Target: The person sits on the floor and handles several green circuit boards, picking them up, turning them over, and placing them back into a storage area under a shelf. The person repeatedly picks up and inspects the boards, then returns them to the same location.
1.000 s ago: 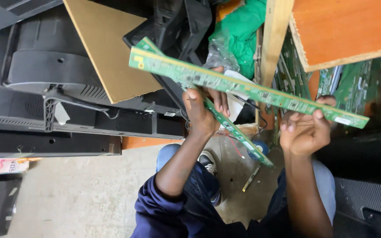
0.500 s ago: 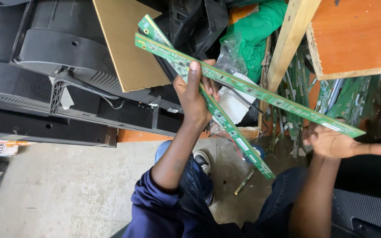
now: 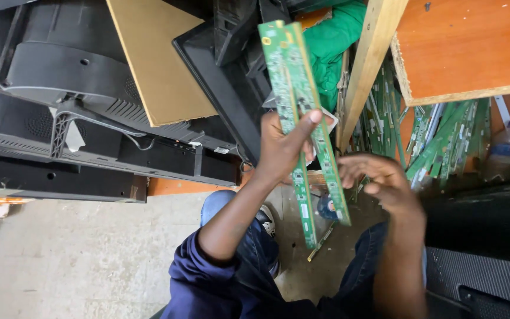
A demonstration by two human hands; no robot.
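Observation:
My left hand (image 3: 281,145) grips two long narrow green circuit boards (image 3: 290,71) near their middle, thumb across the front. The boards stand almost upright, side by side, their lower ends reaching down to my knees. My right hand (image 3: 382,180) is blurred just to the right of the boards' lower half, fingers curled and holding nothing. More green circuit strips (image 3: 444,139) lean in a pile under the wooden shelf on the right.
Black television back covers (image 3: 60,100) are stacked at left with a tan board (image 3: 154,65) leaning on them. A wooden post (image 3: 370,53) and an orange shelf panel (image 3: 473,41) are at upper right, a green cloth (image 3: 332,41) behind. A screwdriver (image 3: 321,241) lies on the concrete floor.
My right hand let go of the long board's end and came in toward the left. My left hand turned both boards from a slanting spread to nearly upright, side by side.

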